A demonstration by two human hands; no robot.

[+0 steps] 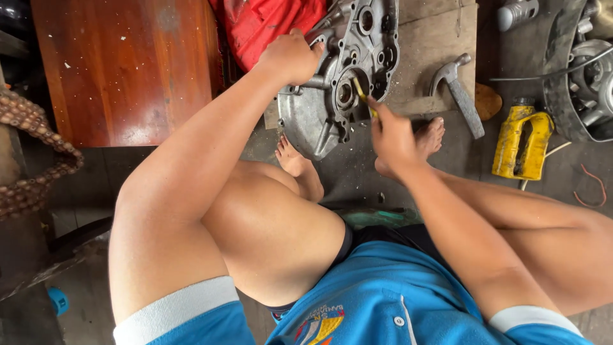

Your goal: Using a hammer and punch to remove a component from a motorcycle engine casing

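Clamped in my left hand [290, 56] is the top edge of the grey cast-metal engine casing [338, 76], tilted up on the wooden board [434, 45]. My right hand [391, 135] pinches a thin yellow-handled tool [363, 96] poking into a round bore. If it slips, I judge the point could gouge the seat.

The left hand [290, 56] grips the top edge of a grey engine crankcase cover [338, 76], standing it upright on a wooden board [434, 45]. The right hand [391, 137] pokes a yellow-handled tool [364, 96] into a bore just below that grip. A hammer [458, 92] lies beyond the right hand.
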